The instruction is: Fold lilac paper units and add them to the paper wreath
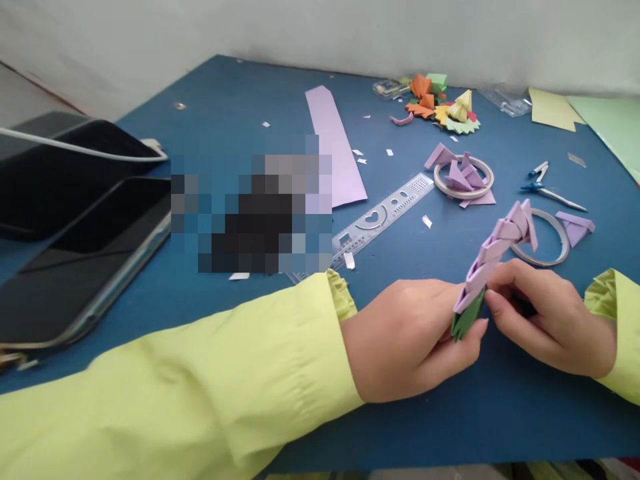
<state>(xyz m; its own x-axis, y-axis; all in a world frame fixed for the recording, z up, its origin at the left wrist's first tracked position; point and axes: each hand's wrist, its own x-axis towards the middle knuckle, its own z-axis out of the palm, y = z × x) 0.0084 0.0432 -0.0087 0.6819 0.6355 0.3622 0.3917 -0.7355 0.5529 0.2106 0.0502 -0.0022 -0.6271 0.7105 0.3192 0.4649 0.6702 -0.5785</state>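
"That yellow-green left sleeve point(210, 373) fills the near left. What's under it?"

"A blue table point(400, 433), its far edge along the wall point(400, 33). Tabletop shows between the hands and the near edge: elbow room."

"On the left?"

"A phone point(85, 260), running out of view."

"And the hands?"

"Close together, near right: left hand point(405, 340), right hand point(550, 317). A ruler point(380, 213) slants away, left of them."

"The folded paper point(487, 257)?"

"Tilted between them. The left pinches its green end; the right's fingertips are beside it, touching or not, I can't tell."

"Beyond?"

"A tape ring point(565, 247), then a compass point(560, 195)."
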